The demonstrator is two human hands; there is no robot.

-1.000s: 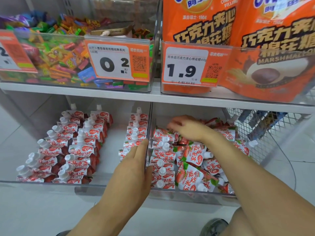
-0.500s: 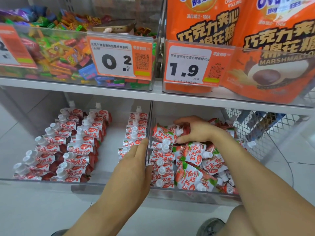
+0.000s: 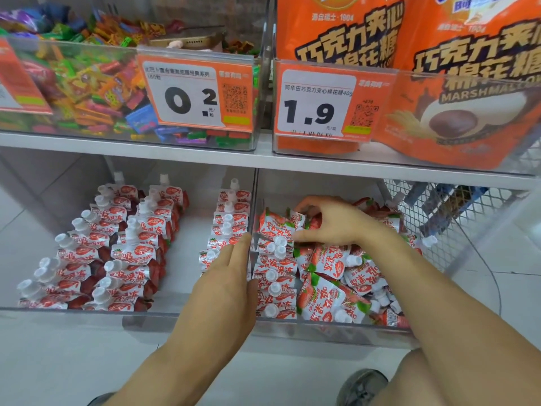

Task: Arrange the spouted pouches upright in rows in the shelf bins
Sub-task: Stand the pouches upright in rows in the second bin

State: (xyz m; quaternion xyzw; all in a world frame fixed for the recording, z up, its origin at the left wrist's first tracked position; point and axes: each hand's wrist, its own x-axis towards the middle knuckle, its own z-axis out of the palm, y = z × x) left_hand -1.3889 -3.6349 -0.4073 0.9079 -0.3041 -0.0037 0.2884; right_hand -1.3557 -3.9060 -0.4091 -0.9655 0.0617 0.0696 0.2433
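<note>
Two clear bins sit on the low shelf. The left bin [image 3: 87, 313] holds red-and-white spouted pouches in upright rows [image 3: 123, 253], with one more row [image 3: 229, 227] against the divider. In the right bin [image 3: 336, 328] a row of upright pouches [image 3: 275, 276] runs along the divider beside a loose pile [image 3: 339, 276]. My right hand [image 3: 330, 222] pinches a pouch [image 3: 276, 225] at the far end of that row. My left hand [image 3: 228, 288] rests with straight fingers against the clear divider [image 3: 254, 200].
The shelf above [image 3: 175, 159] carries a bin of mixed candies [image 3: 87, 89] and orange marshmallow bags [image 3: 439, 83], with price tags on their fronts. A wire mesh basket [image 3: 439, 218] stands to the right. A shoe [image 3: 361, 386] shows on the tiled floor.
My right hand has drawn a pouch from the back of the pile toward the divider row. The left hand stays put.
</note>
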